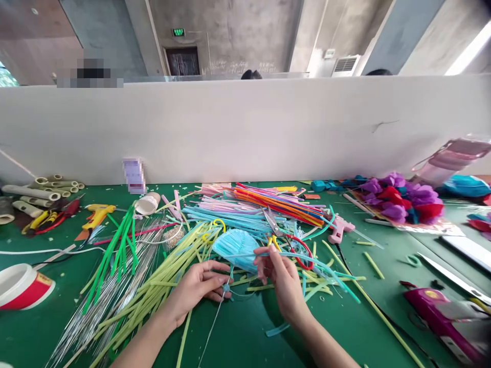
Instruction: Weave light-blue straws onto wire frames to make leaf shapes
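My left hand (205, 283) is closed on a thin wire stem (212, 327) that runs down toward me, with a small light-blue knot (226, 289) at the fingertips. Just beyond the fingers is a light-blue leaf shape (235, 246) made of fuzzy strips. My right hand (282, 278) pinches a light-blue pipe cleaner (310, 260) trailing off to the right. Scissors with red and yellow handles (303, 250) lie right behind that hand. Yellow-green pipe cleaners (161, 286) spread to the left, partly under my left forearm.
Bundled pink, blue and orange pipe cleaners (280, 204) lie at the back. A pink glue gun (339, 228) is to the right, a yellow one (97, 215) to the left. Loose metal wires (111, 286), a paper cup (26, 286) and purple-red flowers (406, 199) surround the work area.
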`<state>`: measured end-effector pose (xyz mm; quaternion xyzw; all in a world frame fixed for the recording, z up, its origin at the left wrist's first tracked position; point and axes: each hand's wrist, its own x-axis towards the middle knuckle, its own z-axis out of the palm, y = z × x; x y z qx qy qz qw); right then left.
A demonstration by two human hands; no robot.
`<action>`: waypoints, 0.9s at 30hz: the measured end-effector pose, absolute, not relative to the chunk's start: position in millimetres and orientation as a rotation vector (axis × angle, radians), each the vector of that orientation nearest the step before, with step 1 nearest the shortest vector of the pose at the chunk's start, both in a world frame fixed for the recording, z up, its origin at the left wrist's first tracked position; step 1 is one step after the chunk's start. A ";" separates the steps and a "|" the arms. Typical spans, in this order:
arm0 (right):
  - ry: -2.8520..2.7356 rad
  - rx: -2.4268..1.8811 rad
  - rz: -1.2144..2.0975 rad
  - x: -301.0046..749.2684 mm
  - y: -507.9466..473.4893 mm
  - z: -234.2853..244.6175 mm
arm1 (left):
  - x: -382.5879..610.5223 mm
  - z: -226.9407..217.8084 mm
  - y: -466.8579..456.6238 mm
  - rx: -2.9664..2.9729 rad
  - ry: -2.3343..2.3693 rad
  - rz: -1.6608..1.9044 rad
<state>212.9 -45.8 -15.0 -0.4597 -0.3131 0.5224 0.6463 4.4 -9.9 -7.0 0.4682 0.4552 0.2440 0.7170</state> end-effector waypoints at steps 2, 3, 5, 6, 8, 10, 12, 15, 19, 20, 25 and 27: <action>-0.727 -1.090 1.107 215.0 -47.3 -13.9 | -0.6 -5.3 -11.3 1.011 0.993 0.589; -0.738 -1.111 1.070 215.9 -48.0 -13.3 | -2.5 -4.2 -11.9 0.994 0.990 0.621; -0.780 -1.138 1.023 216.6 -49.0 -12.6 | -4.3 -2.4 -13.3 0.965 0.995 0.696; -0.804 -1.139 1.018 216.2 -49.2 -12.7 | -4.2 -2.0 -14.3 0.964 1.002 0.735; -0.833 -1.113 1.043 214.2 -49.1 -13.4 | -2.8 -2.6 -16.7 1.001 1.021 0.812; -0.828 -1.068 1.101 211.0 -48.6 -14.5 | -1.3 -4.1 -19.3 1.068 1.036 0.864; -0.807 -1.051 1.168 207.8 -48.2 -15.1 | -0.7 -5.1 -21.3 1.131 1.049 0.886; -0.812 -1.098 1.239 204.4 -47.8 -14.2 | -0.6 -4.7 -22.1 1.156 1.056 0.888; -0.851 -1.182 1.264 201.9 -46.7 -12.6 | 3.6 -5.6 -22.5 1.062 1.040 0.872; -0.868 -1.208 1.251 201.6 -46.2 -12.9 | 5.5 -6.8 -22.9 1.048 1.040 0.843; -0.971 -1.339 1.178 202.5 -43.4 -19.3 | 8.6 -13.4 -24.0 1.302 1.170 0.613; -0.970 -1.376 1.163 203.9 -42.7 -22.2 | 4.0 -14.8 -22.0 1.564 1.334 0.635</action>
